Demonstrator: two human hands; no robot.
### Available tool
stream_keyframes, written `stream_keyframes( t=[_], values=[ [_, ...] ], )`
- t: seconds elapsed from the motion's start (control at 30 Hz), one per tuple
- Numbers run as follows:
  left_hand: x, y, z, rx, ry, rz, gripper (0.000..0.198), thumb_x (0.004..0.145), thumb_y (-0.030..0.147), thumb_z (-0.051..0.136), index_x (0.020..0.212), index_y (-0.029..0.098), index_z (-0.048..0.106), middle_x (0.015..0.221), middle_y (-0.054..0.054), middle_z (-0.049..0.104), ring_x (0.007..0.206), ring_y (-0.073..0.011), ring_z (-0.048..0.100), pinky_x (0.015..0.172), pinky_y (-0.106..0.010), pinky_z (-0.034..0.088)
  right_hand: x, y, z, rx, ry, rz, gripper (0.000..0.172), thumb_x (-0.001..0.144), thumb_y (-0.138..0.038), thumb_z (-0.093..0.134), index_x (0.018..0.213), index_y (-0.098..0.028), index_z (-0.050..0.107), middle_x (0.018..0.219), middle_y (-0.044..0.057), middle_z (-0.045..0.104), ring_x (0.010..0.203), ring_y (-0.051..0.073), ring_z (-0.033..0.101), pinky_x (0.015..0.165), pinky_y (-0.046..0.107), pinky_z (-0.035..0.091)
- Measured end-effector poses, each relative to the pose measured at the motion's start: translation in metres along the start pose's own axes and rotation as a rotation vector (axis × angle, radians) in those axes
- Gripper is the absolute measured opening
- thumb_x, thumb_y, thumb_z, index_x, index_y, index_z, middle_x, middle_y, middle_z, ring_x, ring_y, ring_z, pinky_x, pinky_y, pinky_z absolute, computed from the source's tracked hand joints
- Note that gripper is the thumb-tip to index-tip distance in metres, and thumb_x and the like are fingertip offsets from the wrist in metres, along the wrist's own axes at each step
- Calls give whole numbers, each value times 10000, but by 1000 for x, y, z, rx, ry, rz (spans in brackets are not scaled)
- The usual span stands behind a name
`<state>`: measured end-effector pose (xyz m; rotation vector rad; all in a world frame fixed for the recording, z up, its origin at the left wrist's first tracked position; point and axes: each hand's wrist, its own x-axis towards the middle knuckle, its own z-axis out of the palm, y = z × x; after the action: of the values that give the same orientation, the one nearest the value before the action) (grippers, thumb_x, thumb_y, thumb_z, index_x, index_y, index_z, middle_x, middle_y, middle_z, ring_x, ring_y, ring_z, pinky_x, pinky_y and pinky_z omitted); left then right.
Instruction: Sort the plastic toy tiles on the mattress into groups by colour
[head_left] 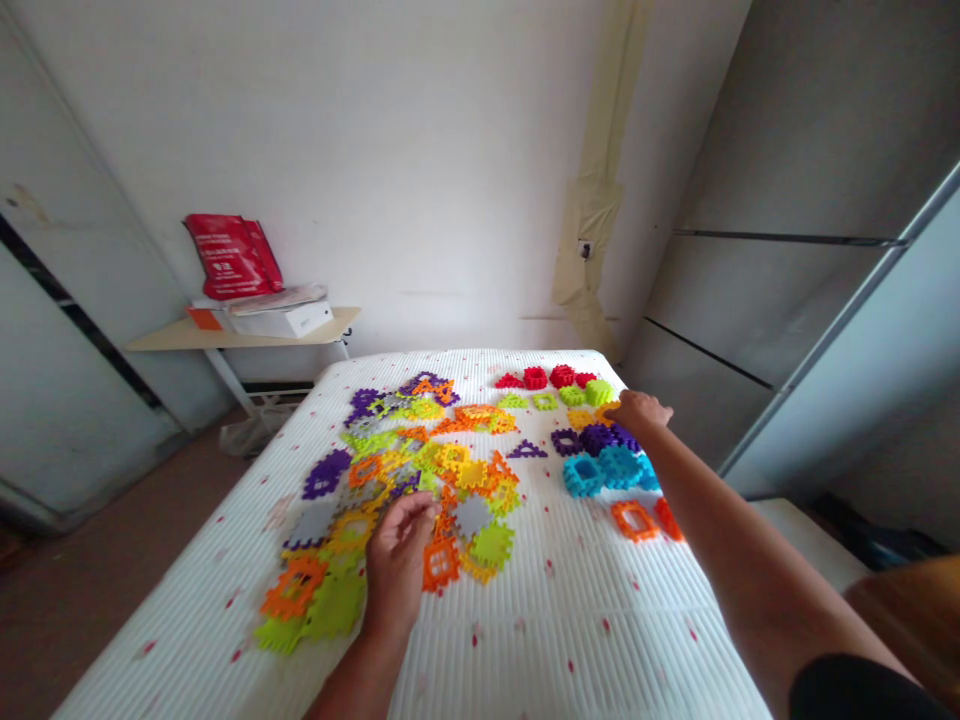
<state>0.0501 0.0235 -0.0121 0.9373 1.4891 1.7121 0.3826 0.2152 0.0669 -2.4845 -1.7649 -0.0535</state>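
My right hand (642, 412) is stretched to the far right of the table, its fingers closed on a yellow toothed plastic building piece (611, 411) beside other yellow pieces (580, 420). Just nearer lie stacked purple pieces (598, 438) and blue square pieces (583, 476). Light-green pieces (598, 392) sit just beyond it. My left hand (401, 545) hovers at the near side of a mixed pile, thumb and fingers curled together; whatever they may pinch is hidden. Close to it are an orange window-shaped piece (440, 566), a grey piece (472, 517) and a green square piece (334, 602).
The pieces lie on a table with a white ribbed cover (540, 640). Red pieces (535, 378) are grouped at its far right, orange frames (634, 521) nearer. A side table (180, 335) holds a red bag (232, 257) and a white box (289, 320). A grey cabinet (795, 270) stands right.
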Motion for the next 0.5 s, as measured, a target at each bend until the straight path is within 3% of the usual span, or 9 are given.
stream_keyframes(
  t=[0.13, 0.23, 0.37, 0.5],
  values=[
    [7, 2, -1, 286, -94, 254, 172, 730, 306, 597, 828, 191, 679, 835, -53, 693, 803, -204, 628, 754, -318, 481, -27, -11, -16, 34, 172, -132, 367, 852, -389, 528, 1149, -181, 588, 1164, 136, 593, 1106, 286, 512, 851, 412, 387],
    [18, 9, 6, 604, -275, 462, 153, 733, 202, 557, 787, 219, 698, 835, -46, 699, 846, -212, 608, 807, -341, 451, -75, -27, -14, 159, 369, -442, 281, 889, -323, 481, 1074, -162, 617, 1047, 119, 642, 990, 238, 565, 817, 329, 385],
    [32, 23, 26, 959, -465, 558, 202, 749, 141, 538, 819, 225, 706, 877, -55, 695, 902, -216, 578, 848, -344, 416, -154, -50, 14, 271, 337, -863, 239, 919, -276, 426, 857, -177, 634, 807, 57, 647, 749, 173, 587, 668, 266, 380],
    [41, 30, 44, 1241, -522, 569, 196, 770, 136, 520, 780, 203, 705, 857, -87, 669, 908, -225, 570, 807, -329, 411, -196, -64, 46, 228, 250, -1015, 223, 892, -196, 443, 719, -181, 583, 663, 13, 595, 588, 134, 545, 545, 257, 322]
  ],
)
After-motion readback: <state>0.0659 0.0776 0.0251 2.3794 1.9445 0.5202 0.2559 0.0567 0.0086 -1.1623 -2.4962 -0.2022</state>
